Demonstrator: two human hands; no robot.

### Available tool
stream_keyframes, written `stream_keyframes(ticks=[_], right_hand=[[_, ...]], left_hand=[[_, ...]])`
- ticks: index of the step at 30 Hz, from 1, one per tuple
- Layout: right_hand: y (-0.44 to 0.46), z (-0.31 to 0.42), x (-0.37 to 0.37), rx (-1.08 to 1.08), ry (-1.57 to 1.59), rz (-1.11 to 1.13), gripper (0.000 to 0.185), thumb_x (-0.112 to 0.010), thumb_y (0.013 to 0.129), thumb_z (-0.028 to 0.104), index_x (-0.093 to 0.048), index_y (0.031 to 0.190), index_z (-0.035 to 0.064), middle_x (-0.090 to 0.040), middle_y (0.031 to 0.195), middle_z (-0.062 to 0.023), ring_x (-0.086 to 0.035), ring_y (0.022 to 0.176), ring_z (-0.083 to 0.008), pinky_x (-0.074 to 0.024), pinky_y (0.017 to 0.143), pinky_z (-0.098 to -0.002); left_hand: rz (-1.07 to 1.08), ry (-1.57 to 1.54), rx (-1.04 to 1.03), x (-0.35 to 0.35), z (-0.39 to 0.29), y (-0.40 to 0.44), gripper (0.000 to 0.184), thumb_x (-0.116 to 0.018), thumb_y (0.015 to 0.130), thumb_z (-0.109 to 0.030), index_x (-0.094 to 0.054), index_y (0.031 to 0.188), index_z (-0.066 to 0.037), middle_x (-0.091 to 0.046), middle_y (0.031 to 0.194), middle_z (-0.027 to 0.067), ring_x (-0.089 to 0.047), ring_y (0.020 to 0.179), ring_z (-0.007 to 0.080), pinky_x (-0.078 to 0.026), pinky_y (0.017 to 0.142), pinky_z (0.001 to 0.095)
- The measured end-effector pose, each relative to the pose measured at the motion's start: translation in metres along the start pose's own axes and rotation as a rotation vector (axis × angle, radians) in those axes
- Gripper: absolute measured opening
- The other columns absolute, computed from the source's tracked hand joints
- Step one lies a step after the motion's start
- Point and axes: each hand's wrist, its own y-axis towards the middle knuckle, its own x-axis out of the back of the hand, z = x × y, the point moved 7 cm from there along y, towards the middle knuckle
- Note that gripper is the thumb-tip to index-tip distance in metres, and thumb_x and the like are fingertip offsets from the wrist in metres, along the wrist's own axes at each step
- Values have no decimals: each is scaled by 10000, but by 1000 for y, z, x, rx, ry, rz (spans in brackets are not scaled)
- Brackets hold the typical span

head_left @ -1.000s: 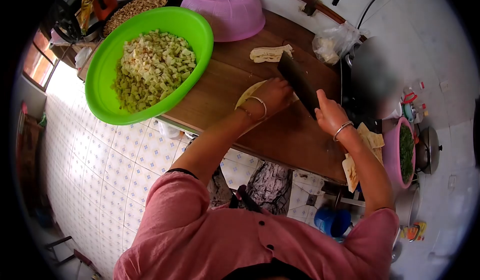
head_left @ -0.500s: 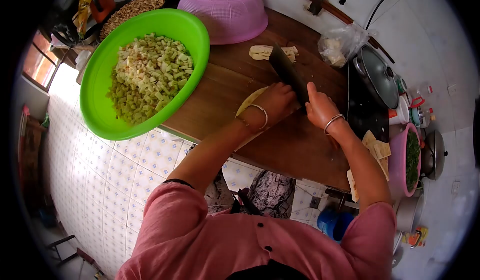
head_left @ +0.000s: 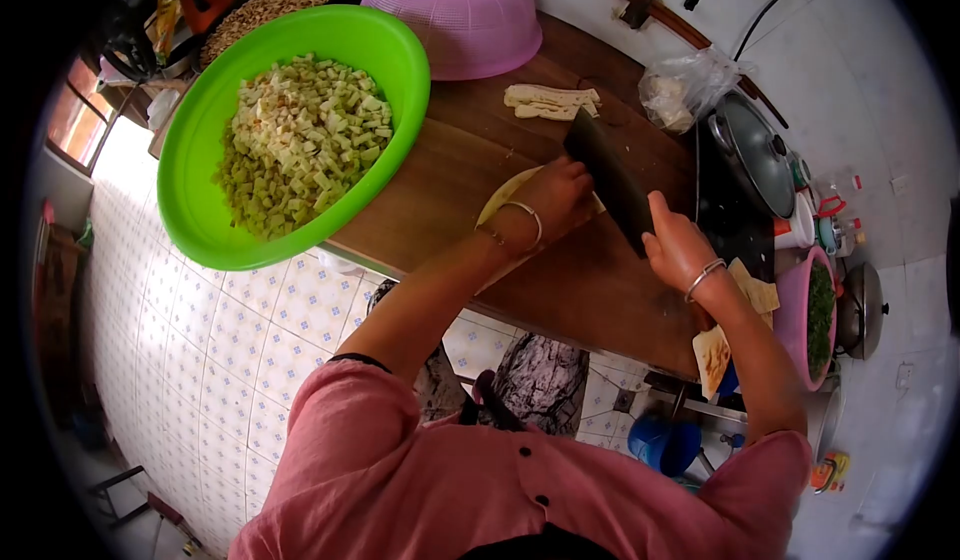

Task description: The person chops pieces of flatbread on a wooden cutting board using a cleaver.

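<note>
Holding down flatbread (head_left: 497,198) with curled left hand (head_left: 558,195). Gripping cleaver (head_left: 612,180) in right hand (head_left: 680,245), apparently slicing, needing careful spacing.

Wooden table (head_left: 425,190) — pale strips (head_left: 550,102), flat sheet (head_left: 499,196), upturned pink basket (head_left: 455,20) on it

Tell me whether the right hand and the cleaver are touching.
Touching. The head view shows the right hand closed around the handle end of the cleaver, its dark blade extending straight out from the fingers.

Lime-green basin (head_left: 407,110), pinkish-purple basket (head_left: 455,25), brown wooden tabletop (head_left: 570,290), white floor tiles (head_left: 235,345) with blue motifs.
</note>
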Motion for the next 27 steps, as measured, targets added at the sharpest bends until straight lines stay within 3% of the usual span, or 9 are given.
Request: stream_keyframes(ticks=[3,5,17,21,27], right_hand=[[13,-3,-6,36,47,-9,475,-545,809,67,-299,1192,-69,-571,786,-315,-553,781,-478,-433,675,-526],[21,8,-8,46,44,-65,301,-515,815,46,-352,1062,-8,-602,790,-280,-574,787,-469,-455,695,-533],[40,6,-4,12,44,-190,339,-542,822,88,-346,1087,10,-604,814,-286,-577,806,-471,-459,712,-538],[11,16,12,-4,0,-153,332,-544,822,85,-348,1079,11,-602,817,-288,-575,802,-472,-454,714,-543],[3,16,2,-21,-26,15,323,-539,818,70,-350,1068,-5,-601,797,-286,-575,792,-472,-447,707,-548]], left_hand=[[-32,-24,16,2,3,2,173,-623,714,-63,-591,876,-11,-554,929,133,-505,896,333,-448,817,394],[-22,23,17,1,3,1,205,-661,705,-127,-599,861,-10,-560,926,125,-517,917,308,-447,833,376],[-84,16,86,16,-5,-1,203,-658,689,-114,-596,851,-10,-576,928,140,-509,920,336,-446,830,399],[-115,10,36,11,0,-4,220,-609,701,-68,-577,907,4,-551,970,160,-489,906,357,-438,805,420],[-63,26,112,12,2,-3,225,-663,680,-118,-601,858,5,-576,937,149,-513,926,327,-455,841,385]])
